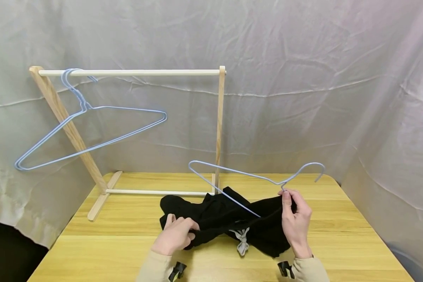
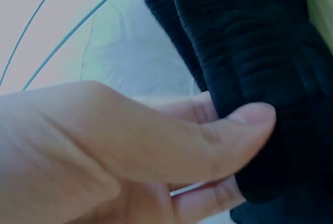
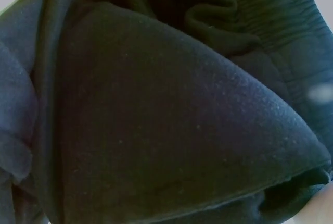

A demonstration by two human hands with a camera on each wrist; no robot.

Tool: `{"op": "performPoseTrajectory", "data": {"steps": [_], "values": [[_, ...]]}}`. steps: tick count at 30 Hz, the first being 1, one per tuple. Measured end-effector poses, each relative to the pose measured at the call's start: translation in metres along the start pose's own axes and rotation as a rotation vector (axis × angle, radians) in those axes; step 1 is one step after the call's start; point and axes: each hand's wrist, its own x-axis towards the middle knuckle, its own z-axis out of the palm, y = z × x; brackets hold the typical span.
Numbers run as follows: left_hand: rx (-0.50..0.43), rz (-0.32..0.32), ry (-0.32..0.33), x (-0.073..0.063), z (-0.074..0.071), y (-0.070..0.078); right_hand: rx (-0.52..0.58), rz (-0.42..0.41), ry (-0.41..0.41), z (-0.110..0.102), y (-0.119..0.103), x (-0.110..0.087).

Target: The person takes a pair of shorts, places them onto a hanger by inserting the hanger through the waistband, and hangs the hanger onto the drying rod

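A pair of black shorts (image 1: 204,219) with a gathered elastic waistband (image 2: 260,62) and a grey drawstring bow (image 1: 242,241) lies bunched between both hands. My left hand (image 1: 176,235) pinches the waistband at its left end, thumb over the fabric. With my right hand (image 1: 296,219) I grip a light blue wire hanger (image 1: 283,183) just below its hook, and black fabric lies against the fingers. The hanger tilts, hook to the right, its lower wire running down into the shorts. The right wrist view is mostly filled by a leg panel (image 3: 171,120) and its hem.
A wooden rack with a white top bar (image 1: 144,73) stands at the back left of the wooden table (image 1: 338,235). More light blue hangers (image 1: 79,94) hang together near its left end. A grey curtain (image 1: 303,78) encloses the back and sides.
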Motion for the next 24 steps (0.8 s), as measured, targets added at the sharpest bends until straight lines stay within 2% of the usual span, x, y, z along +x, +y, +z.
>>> {"op": "performPoseTrajectory", "data": {"steps": [4,8,10,13,15,17,24], "values": [[-0.009,0.035,0.037,-0.001,-0.007,-0.008,-0.004,0.027,-0.017,-0.001,0.000,0.000],[-0.011,0.132,0.103,-0.001,-0.017,-0.016,0.002,0.036,-0.027,-0.002,0.002,0.000],[-0.041,0.186,0.144,-0.001,-0.022,-0.019,0.004,0.020,-0.028,-0.002,0.003,0.000],[-0.110,0.220,0.223,0.000,-0.025,-0.022,0.001,-0.002,-0.040,-0.003,0.004,0.000],[-0.152,0.227,0.302,0.002,-0.026,-0.022,-0.003,-0.009,-0.061,-0.005,0.004,0.001],[-0.173,0.242,0.411,0.005,-0.026,-0.021,-0.006,0.006,-0.094,-0.006,0.004,0.002],[-0.226,0.384,0.829,0.016,-0.021,-0.018,-0.009,0.043,-0.226,-0.011,0.002,0.004]]}}
